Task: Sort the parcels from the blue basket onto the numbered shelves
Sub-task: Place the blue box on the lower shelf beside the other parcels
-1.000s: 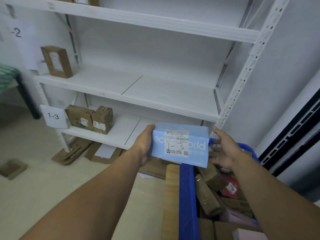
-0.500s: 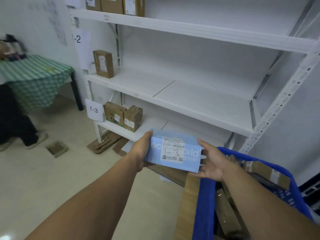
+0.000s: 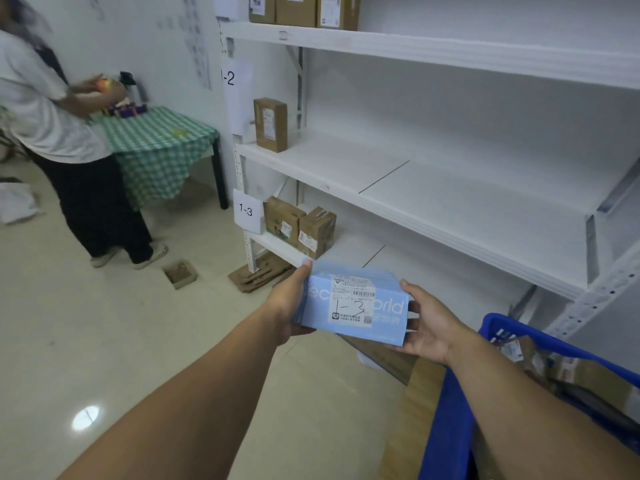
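Blue parcel (image 3: 353, 306) is up in the air, held at both ends, just in front of the lowest shelf (image 3: 346, 252) and left of the blue basket (image 3: 450, 407). Left grip (image 3: 289, 306) is wrapped round the parcel's left end, thumb on the top edge. Right grip (image 3: 429, 323) cups the right end, thumb on top & fingers underneath. White label (image 3: 351, 303) faces the camera w/ "1-3" handwritten on it, barcode above.

Shelf rack: sign "1-3" (image 3: 246, 211) hangs on the left post at the lowest level, and two brown boxes (image 3: 299, 226) stand touching side by side just right of it. Sign "1-2" (image 3: 231, 77) is one level up, w/ one brown box (image 3: 270, 124) upright at the far left of that shelf. More brown boxes (image 3: 298, 10) sit on the top shelf, cut off by the frame.

Basket is near right, w/ several parcels (image 3: 588, 379) inside; a cardboard slab (image 3: 415, 410) leans on its left side. Flattened cardboard (image 3: 259, 275) lies on the floor at the rack's foot, and a small cardboard piece (image 3: 180, 273) lies left of it. Far left: a person (image 3: 52, 116) stands at a desk (image 3: 162, 140) w/ a green checked cloth.
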